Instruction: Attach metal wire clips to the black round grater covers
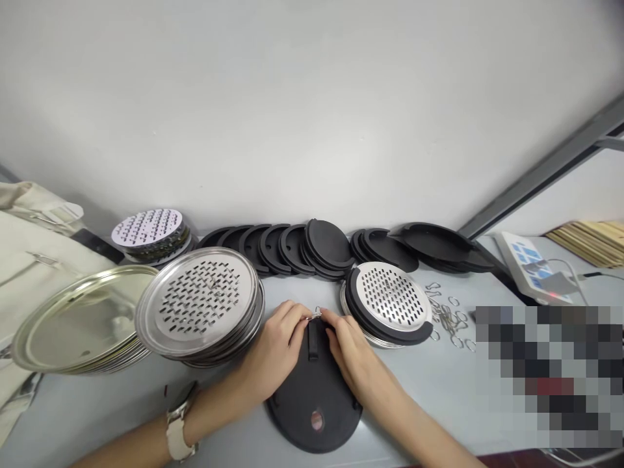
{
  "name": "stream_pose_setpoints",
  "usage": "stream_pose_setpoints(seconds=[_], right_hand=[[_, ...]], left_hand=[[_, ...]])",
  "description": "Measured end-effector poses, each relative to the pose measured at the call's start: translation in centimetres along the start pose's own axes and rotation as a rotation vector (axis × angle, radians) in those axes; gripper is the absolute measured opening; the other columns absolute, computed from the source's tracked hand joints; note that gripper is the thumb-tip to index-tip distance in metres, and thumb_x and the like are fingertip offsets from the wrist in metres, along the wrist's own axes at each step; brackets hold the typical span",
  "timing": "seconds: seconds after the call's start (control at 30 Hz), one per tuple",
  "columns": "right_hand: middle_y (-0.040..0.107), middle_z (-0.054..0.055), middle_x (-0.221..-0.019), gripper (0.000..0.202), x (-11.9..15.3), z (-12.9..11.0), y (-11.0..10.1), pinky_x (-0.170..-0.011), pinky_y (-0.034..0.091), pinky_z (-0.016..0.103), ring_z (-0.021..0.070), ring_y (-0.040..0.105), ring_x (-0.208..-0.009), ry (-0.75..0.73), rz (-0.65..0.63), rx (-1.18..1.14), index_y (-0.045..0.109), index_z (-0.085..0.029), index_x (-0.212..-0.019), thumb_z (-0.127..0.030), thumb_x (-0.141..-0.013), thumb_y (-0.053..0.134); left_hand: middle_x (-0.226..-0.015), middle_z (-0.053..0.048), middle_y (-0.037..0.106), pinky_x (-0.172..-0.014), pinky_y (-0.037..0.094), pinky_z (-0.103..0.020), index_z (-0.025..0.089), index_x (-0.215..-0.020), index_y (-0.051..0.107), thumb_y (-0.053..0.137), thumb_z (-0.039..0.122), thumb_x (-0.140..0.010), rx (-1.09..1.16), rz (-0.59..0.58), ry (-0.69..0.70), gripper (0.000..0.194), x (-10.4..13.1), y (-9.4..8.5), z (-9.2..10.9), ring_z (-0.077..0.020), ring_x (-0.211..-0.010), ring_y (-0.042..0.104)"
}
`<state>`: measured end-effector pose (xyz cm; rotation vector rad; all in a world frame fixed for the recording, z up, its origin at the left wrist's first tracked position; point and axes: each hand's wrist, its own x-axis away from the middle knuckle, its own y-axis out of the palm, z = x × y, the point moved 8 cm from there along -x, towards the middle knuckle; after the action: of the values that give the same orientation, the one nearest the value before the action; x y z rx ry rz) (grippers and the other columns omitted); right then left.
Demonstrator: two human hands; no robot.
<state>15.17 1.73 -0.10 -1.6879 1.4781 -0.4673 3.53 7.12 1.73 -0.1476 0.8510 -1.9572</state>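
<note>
A round black plastic piece (324, 390) lies flat on the table before me, with a short raised black tab or strap (312, 343) near its far edge and a small reddish oval spot near its close edge. At the far edge is a small metal ring or clip (316, 312), pinched between the fingertips of both hands. My left hand (277, 348) has it from the left, and a wristwatch is on that wrist. My right hand (353, 351) grips it from the right, its lower fingers bent over the black piece. The fingers partly hide the metal part.
Stacked perforated metal discs (199, 299) and shiny round trays (88, 318) stand left. Black round pieces (287, 247) line the wall. A perforated disc (390, 296) on black rims sits right, beside loose metal rings and clips (451, 318). Farther right is a white-blue device (531, 266).
</note>
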Motion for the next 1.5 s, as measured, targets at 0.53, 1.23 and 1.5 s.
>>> stream_pose_setpoints(seconds=[0.53,1.23,1.5], right_hand=[[0.051,0.011,-0.121,0.039,-1.8,-0.7,-2.0,-0.097,0.048,0.043,0.0238,0.052,-0.114,-0.087,0.019,0.038,0.043,-0.025,-0.133,-0.010,-0.098,0.033],[0.059,0.006,-0.086,0.022,-5.9,0.8,-0.1,-0.077,0.048,0.036,0.0204,0.058,-0.081,0.135,0.051,-0.135,0.050,-0.020,-0.088,-0.014,-0.099,0.032],[0.057,0.005,-0.084,0.022,-5.8,0.6,0.1,-0.077,0.048,0.036,0.0203,0.056,-0.080,0.130,0.032,-0.077,0.051,-0.020,-0.089,-0.014,-0.099,0.032]], left_hand=[[-0.095,-0.002,0.058,-0.083,0.048,-0.033,0.022,-0.097,0.053,0.040,0.011,-0.098,-0.095,0.040,0.034,0.017,0.6,0.2,-0.1,-0.0174,-0.090,0.058],[-0.088,-0.003,0.057,-0.080,0.048,-0.034,0.021,-0.094,0.052,0.039,0.010,-0.098,-0.175,0.086,0.113,0.017,1.1,0.4,-0.2,-0.0189,-0.086,0.056],[-0.087,-0.003,0.054,-0.078,0.047,-0.035,0.020,-0.090,0.050,0.037,0.008,-0.097,-0.221,0.077,0.097,0.019,1.1,0.4,-0.3,-0.0195,-0.084,0.054]])
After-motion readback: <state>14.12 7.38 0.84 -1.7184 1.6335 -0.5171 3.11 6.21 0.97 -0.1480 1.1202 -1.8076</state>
